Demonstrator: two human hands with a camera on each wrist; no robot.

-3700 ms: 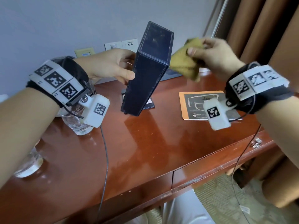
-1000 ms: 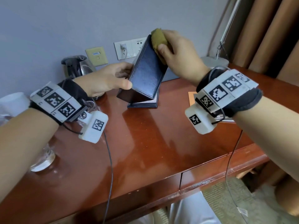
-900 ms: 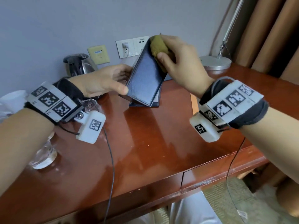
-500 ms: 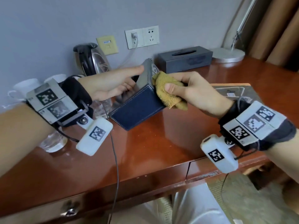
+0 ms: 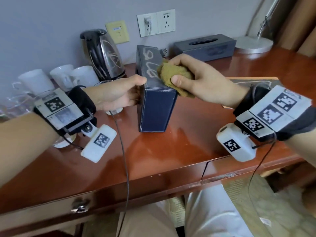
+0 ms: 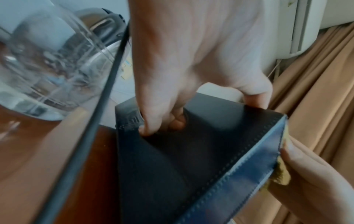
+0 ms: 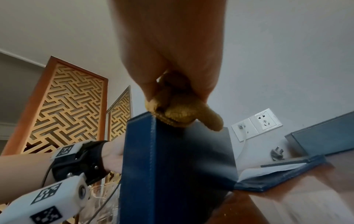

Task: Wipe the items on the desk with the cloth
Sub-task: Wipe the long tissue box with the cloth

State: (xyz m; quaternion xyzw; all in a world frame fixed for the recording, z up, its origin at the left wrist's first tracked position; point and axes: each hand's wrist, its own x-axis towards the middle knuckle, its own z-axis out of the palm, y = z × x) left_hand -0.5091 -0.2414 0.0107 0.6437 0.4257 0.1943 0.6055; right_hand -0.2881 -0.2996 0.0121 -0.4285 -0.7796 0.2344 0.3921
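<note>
A dark blue leather box (image 5: 154, 108) stands on the red-brown desk (image 5: 153, 156), its upper face marked with pale smears. My left hand (image 5: 119, 94) grips the box's left side, thumb on the top edge and fingers curled against the side (image 6: 162, 121). My right hand (image 5: 196, 77) pinches a bunched mustard-yellow cloth (image 5: 174, 74) and presses it on the box's upper right edge. In the right wrist view the cloth (image 7: 182, 113) sits on the box's top corner (image 7: 153, 144).
Behind the box stand a steel kettle (image 5: 104, 53), white cups (image 5: 61, 77) and glasses (image 6: 44, 68) at the left. A grey tissue box (image 5: 205, 47), a lamp base (image 5: 254, 44), a leaflet (image 5: 253, 81) and an open folder (image 7: 277, 174) lie to the right. Wall sockets (image 5: 156, 23) are behind.
The box has gone from tilted in the air to standing lower on the desk with a different face up. The cloth has moved along to its near upper edge.
</note>
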